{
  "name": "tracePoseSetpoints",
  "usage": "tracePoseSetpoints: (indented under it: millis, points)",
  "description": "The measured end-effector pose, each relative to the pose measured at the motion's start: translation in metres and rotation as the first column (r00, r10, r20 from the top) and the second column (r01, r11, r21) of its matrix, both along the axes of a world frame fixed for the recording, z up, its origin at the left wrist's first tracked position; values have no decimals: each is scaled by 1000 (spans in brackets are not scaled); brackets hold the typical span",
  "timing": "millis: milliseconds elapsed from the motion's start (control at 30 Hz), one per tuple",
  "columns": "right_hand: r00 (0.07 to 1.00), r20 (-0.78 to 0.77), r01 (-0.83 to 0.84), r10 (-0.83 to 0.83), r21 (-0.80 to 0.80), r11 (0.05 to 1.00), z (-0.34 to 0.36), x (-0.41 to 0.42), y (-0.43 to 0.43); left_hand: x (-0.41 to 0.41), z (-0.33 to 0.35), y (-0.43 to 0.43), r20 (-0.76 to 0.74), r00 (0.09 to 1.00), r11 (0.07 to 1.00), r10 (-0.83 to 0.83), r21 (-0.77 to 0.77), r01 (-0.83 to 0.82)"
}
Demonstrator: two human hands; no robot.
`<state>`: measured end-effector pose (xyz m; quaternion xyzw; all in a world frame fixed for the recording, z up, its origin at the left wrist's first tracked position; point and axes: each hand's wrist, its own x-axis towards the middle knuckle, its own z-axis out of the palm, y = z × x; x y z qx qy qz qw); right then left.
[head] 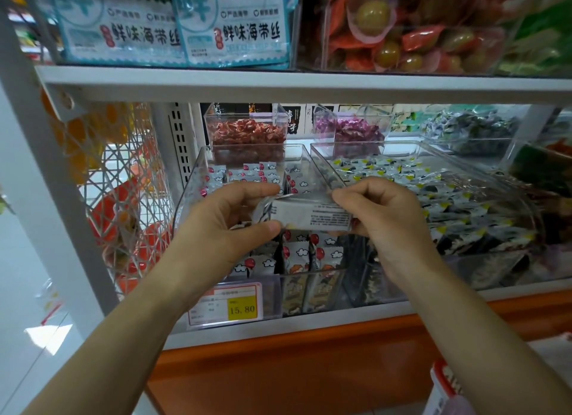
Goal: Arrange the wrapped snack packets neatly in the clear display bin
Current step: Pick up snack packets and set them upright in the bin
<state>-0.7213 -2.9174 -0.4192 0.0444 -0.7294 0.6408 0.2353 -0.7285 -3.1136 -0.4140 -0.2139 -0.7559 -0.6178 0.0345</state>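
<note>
A clear display bin (pixel 198 179) stands on the lower shelf, holding several white wrapped snack packets (pixel 301 250) printed with red balloons and clouds. Both hands hold a small stack of packets (pixel 309 215) above the bin's middle, its printed back facing me. My left hand (pixel 229 225) grips the stack's left end between thumb and fingers. My right hand (pixel 383 216) pinches its right end. More packets lie at the bin's back (pixel 247 174), partly hidden by my hands.
A second clear bin (pixel 483 179) of dark seaweed packets sits directly to the right. Behind stand small bins of red candies (pixel 247 133) and purple candies (pixel 353 130). A price tag (pixel 229 303) hangs in front. A white wire basket (pixel 123 198) is at left, the upper shelf edge (pixel 278 80) above.
</note>
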Motion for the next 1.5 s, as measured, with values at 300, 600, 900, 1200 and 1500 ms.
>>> tracePoseSetpoints:
  millis: [300,600,900,1200,1500]
  points:
    - [995,-97,-6,29,229,973,-1,4,-4,3,3,0,44,996,996,71,-64,-68]
    - [989,-29,-131,143,249,960,-2,4,-5,-5,7,-14,149,989,998,14,-63,-5]
    - [996,-81,-8,27,226,974,-4,4,-7,-4,6,-12,117,993,992,-23,-118,37]
    - [953,100,-301,287,193,934,9,5,9,-4,6,-9,-63,997,986,44,-158,-54]
    - [921,94,-388,378,149,910,14,4,16,-3,4,-4,-114,993,992,41,-118,-54]
